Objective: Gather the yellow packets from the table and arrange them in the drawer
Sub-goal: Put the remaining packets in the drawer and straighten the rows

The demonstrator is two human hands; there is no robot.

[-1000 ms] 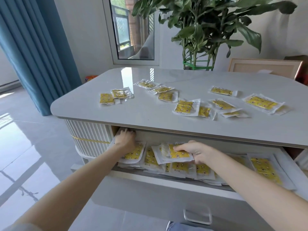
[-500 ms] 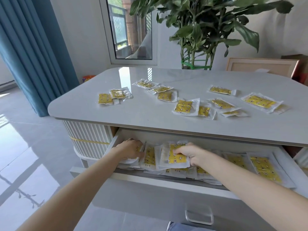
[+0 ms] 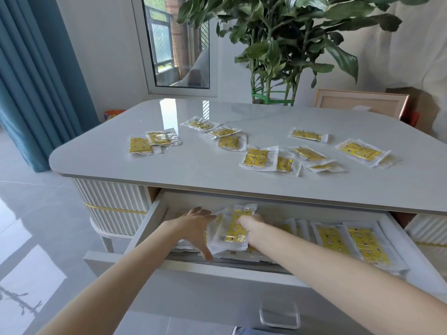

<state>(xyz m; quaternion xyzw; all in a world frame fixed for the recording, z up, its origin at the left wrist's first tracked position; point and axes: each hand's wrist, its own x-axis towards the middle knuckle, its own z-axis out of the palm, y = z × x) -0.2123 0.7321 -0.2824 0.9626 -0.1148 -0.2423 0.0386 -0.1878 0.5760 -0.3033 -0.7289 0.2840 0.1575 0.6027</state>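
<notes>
Right hand (image 3: 254, 219) seemingly round a yellow packet (image 3: 235, 229) in drawer (image 3: 145, 226), left hand (image 3: 196, 226) beside.

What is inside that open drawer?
Yellow packets lie overlapping in the drawer; the left hand rests on some, the right hand grips one packet. The drawer's floor and back are covered.

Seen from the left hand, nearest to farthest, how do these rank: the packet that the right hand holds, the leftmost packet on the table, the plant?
1. The held packet, in the drawer, just right of the left hand.
2. The leftmost table packet, at the left end of the table.
3. The plant, behind the table.
</notes>
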